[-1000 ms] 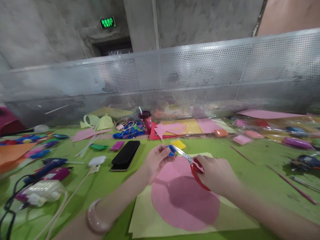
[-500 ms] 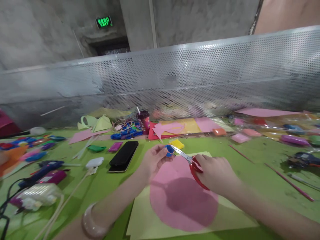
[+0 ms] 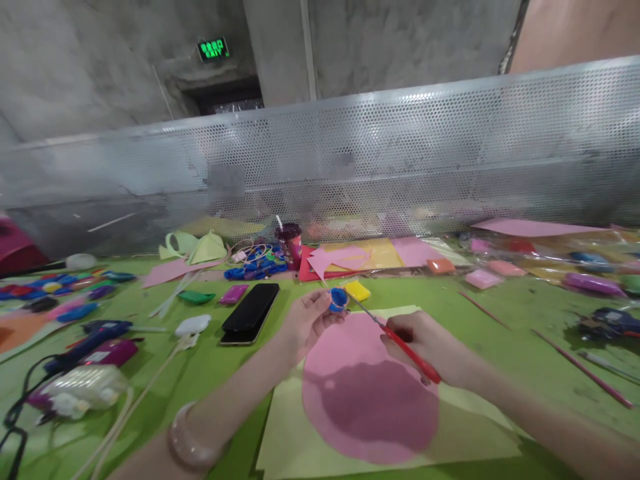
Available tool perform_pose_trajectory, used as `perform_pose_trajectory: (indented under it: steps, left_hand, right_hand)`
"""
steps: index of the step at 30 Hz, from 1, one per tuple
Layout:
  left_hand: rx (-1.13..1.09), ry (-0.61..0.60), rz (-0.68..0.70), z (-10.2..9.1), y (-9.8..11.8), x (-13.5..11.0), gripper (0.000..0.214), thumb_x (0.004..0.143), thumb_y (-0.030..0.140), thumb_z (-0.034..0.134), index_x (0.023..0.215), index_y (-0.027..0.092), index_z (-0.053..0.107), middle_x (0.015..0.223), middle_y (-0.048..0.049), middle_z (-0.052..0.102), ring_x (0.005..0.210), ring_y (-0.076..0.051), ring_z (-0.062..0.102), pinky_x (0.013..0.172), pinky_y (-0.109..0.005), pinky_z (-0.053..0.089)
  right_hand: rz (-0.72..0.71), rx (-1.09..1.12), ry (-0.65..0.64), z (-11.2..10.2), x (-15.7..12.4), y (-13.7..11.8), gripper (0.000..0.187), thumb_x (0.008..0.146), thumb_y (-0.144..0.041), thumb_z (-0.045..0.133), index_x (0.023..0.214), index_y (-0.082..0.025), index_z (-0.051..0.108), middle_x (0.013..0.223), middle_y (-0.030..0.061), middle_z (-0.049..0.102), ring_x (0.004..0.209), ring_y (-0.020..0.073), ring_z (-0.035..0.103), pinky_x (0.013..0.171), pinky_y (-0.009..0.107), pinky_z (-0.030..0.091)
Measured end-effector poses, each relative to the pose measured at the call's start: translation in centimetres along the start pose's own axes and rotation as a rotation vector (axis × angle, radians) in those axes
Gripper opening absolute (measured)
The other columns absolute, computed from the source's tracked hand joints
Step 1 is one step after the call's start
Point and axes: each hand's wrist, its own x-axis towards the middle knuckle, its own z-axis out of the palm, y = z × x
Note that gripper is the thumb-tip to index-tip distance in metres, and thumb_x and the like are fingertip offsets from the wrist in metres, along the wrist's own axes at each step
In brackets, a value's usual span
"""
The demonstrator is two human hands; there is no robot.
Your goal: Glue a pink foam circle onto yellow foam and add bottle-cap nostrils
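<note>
My left hand point(image 3: 306, 319) pinches a small blue round piece point(image 3: 338, 299) above the far edge of a pink paper disc point(image 3: 367, 387). My right hand point(image 3: 425, 347) grips red-handled scissors point(image 3: 395, 337); their blades reach up to the blue piece and touch it. The disc lies on a pale yellow-green sheet point(image 3: 295, 443) on the green table. A pale bracelet sits on my left wrist.
A black phone point(image 3: 251, 311) lies left of my hands. A glue gun point(image 3: 93, 335), a wrapped bundle point(image 3: 80, 393) and cords lie at the left. A dark cup point(image 3: 291, 244), coloured papers and blue clips sit before a perforated metal barrier point(image 3: 400, 153). Thin sticks point(image 3: 580, 367) lie right.
The scissors have turned edge-on in my right hand, so the handles now look like a thin red line. My left hand has turned the blue piece slightly upward.
</note>
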Motion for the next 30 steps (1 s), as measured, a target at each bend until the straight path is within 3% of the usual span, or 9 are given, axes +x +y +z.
perform_pose_trajectory:
  steps: [6,14,18,23,30]
  left_hand:
    - [-0.01,-0.022,-0.004,-0.3,-0.2,0.1,0.034,0.059,0.037,0.08,0.075,0.01,0.065,0.071,-0.0044,0.066,0.059,-0.01,0.06,0.061,-0.022,0.05]
    - [-0.005,-0.032,0.031,0.0,-0.4,0.1,0.033,0.06,0.036,0.08,0.073,0.011,0.062,0.066,-0.0028,0.065,0.059,-0.011,0.061,0.06,-0.023,0.05]
    - [0.042,-0.018,0.063,0.3,-0.5,0.1,0.033,0.058,0.032,0.081,0.073,0.012,0.06,0.068,-0.0026,0.066,0.06,-0.011,0.062,0.06,-0.022,0.051]
    - [0.081,0.009,0.075,0.4,-0.5,0.1,0.034,0.059,0.032,0.081,0.076,0.012,0.061,0.07,-0.003,0.067,0.063,-0.013,0.064,0.065,-0.025,0.053]
    - [0.112,0.053,0.07,0.4,-0.4,0.0,0.035,0.056,0.033,0.082,0.075,0.011,0.061,0.068,-0.0037,0.067,0.061,-0.014,0.064,0.065,-0.027,0.054]
  right_hand:
    - [0.02,0.092,-0.052,0.0,-0.1,-0.1,0.026,0.08,-0.029,0.043,0.055,-0.021,0.039,0.042,-0.0063,0.04,0.039,0.0086,0.039,0.042,0.023,0.026]
    - [-0.134,-0.479,0.206,0.6,0.4,1.1,0.022,0.077,-0.022,0.045,0.056,-0.019,0.041,0.051,-0.0016,0.05,0.048,0.01,0.04,0.049,0.023,0.024]
    - [-0.101,-0.776,0.308,1.0,0.6,1.8,0.018,0.079,-0.024,0.042,0.064,-0.019,0.051,0.058,0.0027,0.059,0.047,0.0126,0.046,0.048,0.026,0.015]
    - [-0.078,-0.875,0.364,1.4,0.4,1.7,0.029,0.085,-0.029,0.035,0.074,-0.018,0.06,0.063,0.005,0.064,0.045,0.0138,0.052,0.046,0.027,0.01]
    - [-0.06,-0.934,0.45,1.8,-0.2,0.9,0.029,0.085,-0.027,0.036,0.073,-0.017,0.06,0.064,0.0052,0.065,0.044,0.0134,0.056,0.044,0.026,0.008]
